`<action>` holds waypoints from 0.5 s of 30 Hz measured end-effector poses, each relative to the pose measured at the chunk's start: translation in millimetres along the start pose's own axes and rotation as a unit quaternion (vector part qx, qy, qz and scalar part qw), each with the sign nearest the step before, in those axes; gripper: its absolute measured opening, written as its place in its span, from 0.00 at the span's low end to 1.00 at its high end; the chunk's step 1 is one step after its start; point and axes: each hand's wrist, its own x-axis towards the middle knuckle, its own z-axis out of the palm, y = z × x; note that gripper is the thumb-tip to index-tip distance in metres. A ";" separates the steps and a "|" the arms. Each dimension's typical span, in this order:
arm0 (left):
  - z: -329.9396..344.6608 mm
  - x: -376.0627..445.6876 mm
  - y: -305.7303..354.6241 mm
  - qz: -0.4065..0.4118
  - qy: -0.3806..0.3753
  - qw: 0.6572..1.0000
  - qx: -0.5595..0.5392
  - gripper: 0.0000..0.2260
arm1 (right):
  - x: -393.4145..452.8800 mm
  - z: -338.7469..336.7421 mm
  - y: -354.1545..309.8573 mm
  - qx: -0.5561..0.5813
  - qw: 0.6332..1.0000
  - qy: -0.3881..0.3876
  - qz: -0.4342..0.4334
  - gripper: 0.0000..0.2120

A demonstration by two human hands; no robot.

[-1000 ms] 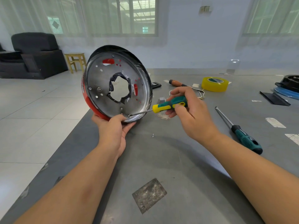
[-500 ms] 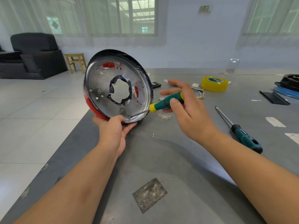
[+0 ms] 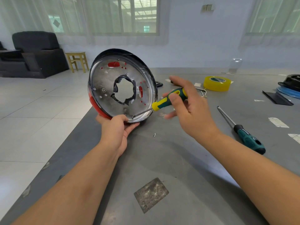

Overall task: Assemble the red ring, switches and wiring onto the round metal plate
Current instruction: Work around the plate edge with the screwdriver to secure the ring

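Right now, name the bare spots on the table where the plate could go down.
Free: the grey table between the two forearms, bordered by the square worn patch near and the loose screw far. Crowded: right side, with the spare screwdriver, yellow tape roll and paper scraps.

I'm looking across a bright room: a pale wall (image 3: 186,38) runs along the back, with a wide window (image 3: 129,15) behind sheer curtains and another window (image 3: 274,15) off to the right. Daylight is pouring through both. A black armchair (image 3: 35,54) sits at far left, a small yellow wooden stool (image 3: 77,61) just beside it. Pale floor tiles (image 3: 40,111) spread beneath, and there's a switch plate (image 3: 207,8) high on the wall.
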 end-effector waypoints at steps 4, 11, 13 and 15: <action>0.6 -0.3 -0.4 0.003 -0.002 1.000 0.010 0.25 | -0.4 -2.1 1.5 -0.122 0.992 0.032 -0.017 0.06; 1.1 -0.1 0.6 0.004 0.006 1.000 -0.007 0.24 | -2.0 2.4 -5.4 -0.025 0.999 -0.044 -0.017 0.20; 2.1 -0.5 0.5 0.003 0.007 1.000 -0.007 0.25 | -0.9 3.3 -8.0 -0.019 1.000 -0.013 0.004 0.13; 2.4 -1.4 0.1 0.004 0.005 1.000 0.001 0.25 | -1.1 2.0 -7.6 -0.068 0.997 0.029 0.011 0.05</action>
